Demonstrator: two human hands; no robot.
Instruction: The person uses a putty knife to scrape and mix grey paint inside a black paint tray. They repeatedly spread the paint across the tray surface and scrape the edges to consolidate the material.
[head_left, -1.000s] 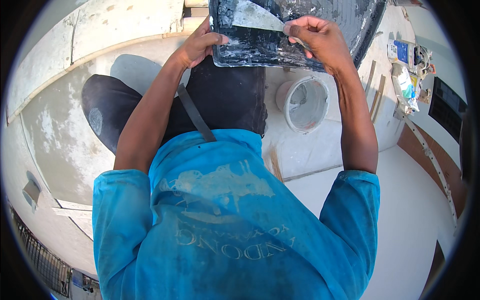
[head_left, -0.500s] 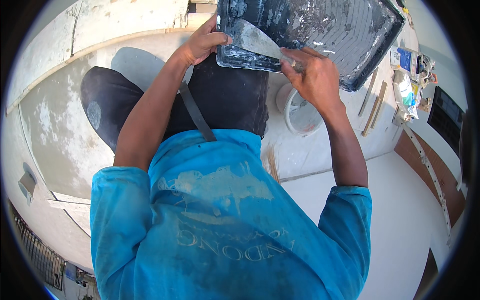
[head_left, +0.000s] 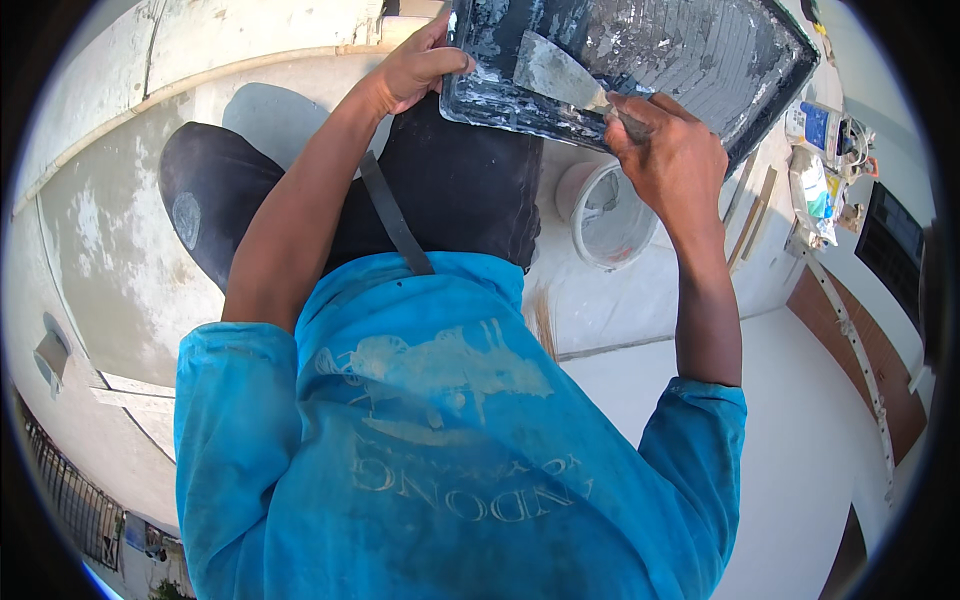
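Paint tray (head_left: 690,50): black, ridged, crusted grey-white
Putty knife (head_left: 557,76): broad blade, grey-smeared
Left hand (head_left: 415,72): fingers gripping tray rim
Right hand (head_left: 672,147): fingers grasping knife handle

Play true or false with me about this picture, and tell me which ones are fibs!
1. The left hand holds the edge of the black tray. True.
2. The right hand is empty. False: it holds a scraper.
3. The tray is sparkling clean. False: it has grey and white smears all over.
4. A pale bucket stands to the right of the dark trousers. True.
5. The shirt is yellow. False: it is blue.
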